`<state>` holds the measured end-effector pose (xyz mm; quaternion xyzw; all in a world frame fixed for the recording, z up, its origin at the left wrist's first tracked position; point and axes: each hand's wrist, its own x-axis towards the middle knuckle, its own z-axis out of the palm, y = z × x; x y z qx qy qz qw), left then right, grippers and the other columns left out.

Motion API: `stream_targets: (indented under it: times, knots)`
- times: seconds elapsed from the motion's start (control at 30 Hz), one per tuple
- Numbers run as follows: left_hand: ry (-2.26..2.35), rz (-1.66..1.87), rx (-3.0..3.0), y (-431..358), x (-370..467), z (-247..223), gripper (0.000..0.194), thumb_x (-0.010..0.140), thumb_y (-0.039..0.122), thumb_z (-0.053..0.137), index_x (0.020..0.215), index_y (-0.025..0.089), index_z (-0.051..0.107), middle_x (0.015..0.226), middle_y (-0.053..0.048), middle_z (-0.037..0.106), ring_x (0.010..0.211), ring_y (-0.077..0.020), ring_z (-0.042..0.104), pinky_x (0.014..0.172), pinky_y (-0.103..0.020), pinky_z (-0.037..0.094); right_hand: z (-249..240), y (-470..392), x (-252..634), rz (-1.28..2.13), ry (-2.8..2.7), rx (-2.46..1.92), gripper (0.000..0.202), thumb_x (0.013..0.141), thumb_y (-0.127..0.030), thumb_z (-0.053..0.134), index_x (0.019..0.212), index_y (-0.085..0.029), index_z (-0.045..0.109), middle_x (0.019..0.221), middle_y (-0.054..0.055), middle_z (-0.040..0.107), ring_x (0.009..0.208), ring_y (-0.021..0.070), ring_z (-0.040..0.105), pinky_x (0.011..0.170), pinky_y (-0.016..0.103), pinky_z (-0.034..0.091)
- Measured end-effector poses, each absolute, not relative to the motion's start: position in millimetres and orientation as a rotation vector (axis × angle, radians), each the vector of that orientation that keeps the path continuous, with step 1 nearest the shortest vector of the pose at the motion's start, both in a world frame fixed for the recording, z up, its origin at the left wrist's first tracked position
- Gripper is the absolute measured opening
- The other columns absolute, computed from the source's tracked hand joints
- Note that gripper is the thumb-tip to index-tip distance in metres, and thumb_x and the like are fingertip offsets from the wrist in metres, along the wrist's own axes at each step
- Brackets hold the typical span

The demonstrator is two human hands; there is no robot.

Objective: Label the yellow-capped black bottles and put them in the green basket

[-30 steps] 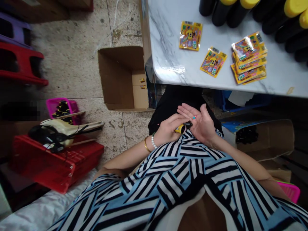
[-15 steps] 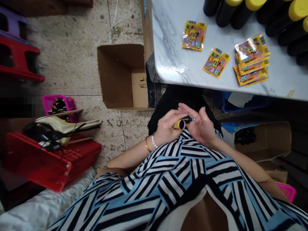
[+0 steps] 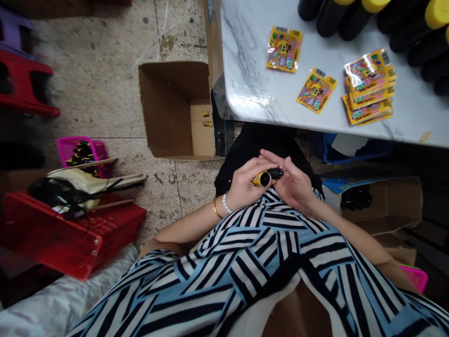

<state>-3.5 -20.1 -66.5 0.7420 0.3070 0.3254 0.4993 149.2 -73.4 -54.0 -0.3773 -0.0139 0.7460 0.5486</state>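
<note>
My left hand [image 3: 245, 183] is closed around a small yellow tube [image 3: 262, 179] whose dark, hollow end faces up. A small black tapered piece [image 3: 275, 173] lies beside the tube, between my two hands; whether it is joined to the tube I cannot tell. My right hand [image 3: 295, 185] has its palm turned up and fingers stretched out, close against the black piece. A tiny pink spot [image 3: 280, 167] shows at the right palm, too small to name. Both hands are over my lap, below the table edge.
Yellow printed packets [image 3: 316, 90] and a packet stack [image 3: 370, 89] lie on the marble-patterned table [image 3: 252, 93]. Black bottles [image 3: 329, 21] with yellow caps stand behind. An open cardboard box [image 3: 168, 112] holding two small yellow pieces sits left of the table. A red crate [image 3: 115, 229] stands farther left.
The black piece has shifted against the right palm; the blue tip it showed before is out of sight. My right thumb has moved in closer to it. The left hand keeps the yellow tube.
</note>
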Motion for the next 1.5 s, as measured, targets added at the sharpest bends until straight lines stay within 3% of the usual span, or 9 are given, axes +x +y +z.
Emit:
stream_targets:
  times: [0.2, 0.4, 0.57, 0.8, 1.0, 1.17, 1.37, 1.5]
  knots:
    - [0.813, 0.765, 1.828, -21, -9, -68, 0.034, 0.088, 0.025, 0.077, 0.122, 0.021, 0.073, 0.113, -0.010, 0.072, 0.105, -0.0201, 0.070, 0.094, -0.035, 0.058, -55, -74, 151, 1.778, 0.010, -0.902, 0.039, 0.100, -0.047, 0.052, 0.117, -0.022, 0.076, 0.143, 0.005, 0.066, 0.145, 0.0248, 0.050, 0.130, 0.046, 0.028]
    - [0.846, 0.793, 1.933, -25, -11, -70, 0.037, 0.089, 0.016, 0.072, 0.126, 0.021, 0.070, 0.116, -0.010, 0.071, 0.109, -0.0199, 0.069, 0.096, -0.035, 0.058, -52, -74, 151, 1.767, -0.005, -0.947, 0.049, 0.103, -0.058, 0.039, 0.120, -0.028, 0.074, 0.151, 0.000, 0.060, 0.150, 0.0230, 0.043, 0.130, 0.047, 0.029]
    - [0.831, 0.749, 1.984, -27, -13, -68, 0.038, 0.090, 0.014, 0.067, 0.127, 0.021, 0.070, 0.118, -0.010, 0.070, 0.111, -0.0199, 0.069, 0.095, -0.035, 0.059, -44, -76, 147, 1.763, -0.072, -0.993, 0.059, 0.103, -0.066, 0.032, 0.130, -0.028, 0.069, 0.156, 0.002, 0.055, 0.153, 0.0230, 0.039, 0.130, 0.048, 0.026]
    - [0.789, 0.760, 1.922, -22, -7, -70, 0.032, 0.090, 0.018, 0.070, 0.122, 0.019, 0.072, 0.116, -0.011, 0.072, 0.110, -0.0209, 0.070, 0.094, -0.035, 0.059, -48, -75, 139, 1.674, -0.211, -1.065, 0.056, 0.100, -0.066, 0.047, 0.141, -0.031, 0.061, 0.154, 0.001, 0.056, 0.151, 0.0211, 0.041, 0.130, 0.045, 0.027]
    - [0.788, 0.790, 1.825, -20, -6, -71, 0.031, 0.088, 0.024, 0.077, 0.118, 0.019, 0.074, 0.113, -0.011, 0.073, 0.111, -0.0220, 0.070, 0.098, -0.037, 0.057, -47, -71, 142, 1.722, -0.268, -1.097, 0.060, 0.100, -0.067, 0.043, 0.145, -0.029, 0.058, 0.150, 0.004, 0.060, 0.145, 0.0232, 0.049, 0.127, 0.046, 0.032]
    - [0.764, 0.844, 1.861, -24, -3, -73, 0.024, 0.093, 0.022, 0.069, 0.117, 0.018, 0.073, 0.116, -0.013, 0.072, 0.113, -0.0222, 0.069, 0.097, -0.038, 0.058, -46, -75, 146, 1.572, -0.657, -1.350, 0.056, 0.097, -0.056, 0.061, 0.146, -0.031, 0.057, 0.154, 0.000, 0.055, 0.147, 0.0216, 0.045, 0.131, 0.040, 0.022]
    - [0.769, 0.785, 1.794, -17, -5, -72, 0.030, 0.089, 0.032, 0.077, 0.116, 0.019, 0.074, 0.113, -0.011, 0.075, 0.112, -0.0233, 0.070, 0.101, -0.040, 0.056, -47, -68, 146, 1.756, -0.229, -1.080, 0.057, 0.101, -0.066, 0.042, 0.136, -0.027, 0.065, 0.151, 0.003, 0.059, 0.147, 0.0228, 0.047, 0.129, 0.045, 0.029]
    - [0.703, 0.744, 1.719, -11, -11, -73, 0.032, 0.087, 0.033, 0.079, 0.116, 0.020, 0.075, 0.110, -0.010, 0.077, 0.108, -0.0227, 0.071, 0.101, -0.040, 0.055, -43, -68, 151, 1.834, -0.113, -0.969, 0.057, 0.103, -0.064, 0.035, 0.131, -0.026, 0.067, 0.151, 0.003, 0.060, 0.148, 0.0221, 0.047, 0.130, 0.046, 0.028]
